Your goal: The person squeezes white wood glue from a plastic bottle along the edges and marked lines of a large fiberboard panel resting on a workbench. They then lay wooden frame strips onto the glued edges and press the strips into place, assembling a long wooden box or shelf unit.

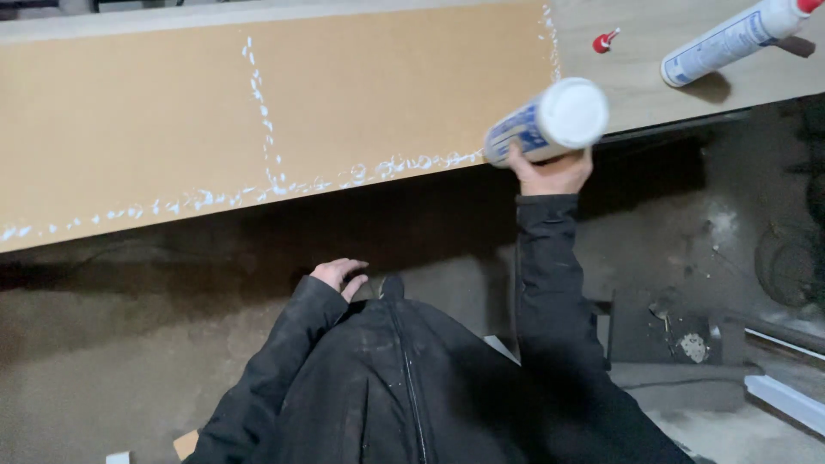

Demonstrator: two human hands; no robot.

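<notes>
1. The right hand (553, 174) is raised and closed around a white adhesive cartridge (545, 124) with a blue label, its flat white end turned towards the camera.
2. The cartridge's far end meets the near edge of a long brown board (155, 120) that lies across the counter (640, 69); the nozzle itself is hidden behind the cartridge body.
3. A broken line of white adhesive (258, 191) runs along the board's near edge, from the far left up to where the cartridge sits.
4. A second white line crosses the board from back to front and joins the edge line, and a third short one runs down the board's right end.
5. The left hand (341, 275) hangs low by the person's black jacket (404, 387), fingers loosely curled, holding nothing.
6. Further right on the bare grey counter lies a second cartridge (730, 39), white with a red tip, well apart from the one in hand.
7. A small red cap (604, 40) rests between the board's right end and that second cartridge.
8. Below the counter the dusty floor (103, 378) is dim, with pale scraps at the lower right.
</notes>
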